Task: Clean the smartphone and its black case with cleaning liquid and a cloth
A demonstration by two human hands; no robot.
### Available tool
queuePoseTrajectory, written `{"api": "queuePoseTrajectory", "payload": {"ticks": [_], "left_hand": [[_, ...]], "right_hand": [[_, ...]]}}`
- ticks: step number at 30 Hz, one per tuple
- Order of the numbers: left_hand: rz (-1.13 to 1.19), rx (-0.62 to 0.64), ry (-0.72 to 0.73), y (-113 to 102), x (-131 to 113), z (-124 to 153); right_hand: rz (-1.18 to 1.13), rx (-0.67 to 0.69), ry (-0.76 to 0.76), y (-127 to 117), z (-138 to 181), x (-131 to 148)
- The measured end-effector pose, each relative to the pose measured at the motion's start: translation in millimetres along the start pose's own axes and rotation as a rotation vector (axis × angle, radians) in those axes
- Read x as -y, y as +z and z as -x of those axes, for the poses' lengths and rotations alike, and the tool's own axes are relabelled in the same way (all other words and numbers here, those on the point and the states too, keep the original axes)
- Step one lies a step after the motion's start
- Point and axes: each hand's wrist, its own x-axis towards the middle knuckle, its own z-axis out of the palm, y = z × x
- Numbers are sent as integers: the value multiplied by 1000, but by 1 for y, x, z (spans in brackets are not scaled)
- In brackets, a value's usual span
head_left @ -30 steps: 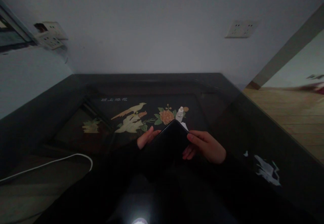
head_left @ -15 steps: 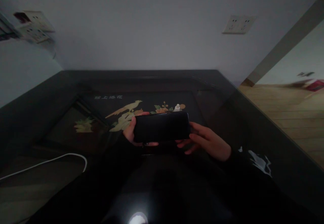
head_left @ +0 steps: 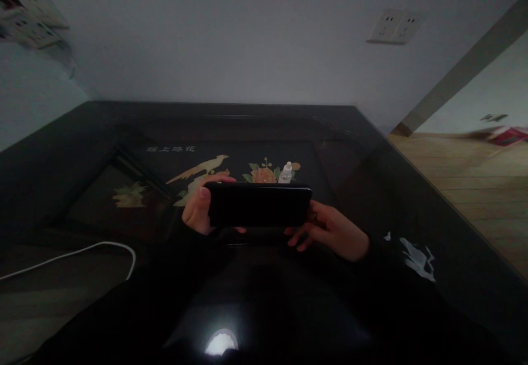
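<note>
A black smartphone (head_left: 260,205) is held sideways above the dark table, its screen dark. My left hand (head_left: 198,211) grips its left end, with the thumb on the near face and fingers along the upper and lower edges. At the lower right corner, my right hand (head_left: 336,232) holds the phone with bent fingers, several fingertips showing below it. Just behind the phone's top edge stands a small clear bottle (head_left: 285,173) with a white cap, its lower part hidden.
The glossy dark table (head_left: 350,189) bears a bird-and-flower picture (head_left: 206,166). A white cable (head_left: 82,248) curves at the left. Wall sockets (head_left: 395,26) are at the back right, more sockets (head_left: 35,10) at the left. Wooden floor (head_left: 462,172) lies beyond the right edge.
The phone has tipped, so its face looks shorter, and my left hand has shifted left with it. My right fingers have drawn in at its corner. The view has moved slightly.
</note>
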Motion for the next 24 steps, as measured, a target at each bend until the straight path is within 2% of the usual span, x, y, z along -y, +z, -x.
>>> {"api": "queuePoseTrajectory", "payload": {"ticks": [4, 10, 20, 24], "left_hand": [[-24, 46, 17, 5, -11, 7], [-65, 62, 95, 5, -11, 12], [-24, -30, -36, 7, -11, 7], [-23, -54, -98, 6, -9, 3]], "right_hand": [[28, -17, -6, 2, -1, -2], [124, -69, -103, 6, -2, -11], [215, -135, -61, 22, 3, -3], [204, -112, -27, 25, 4, -3]]}}
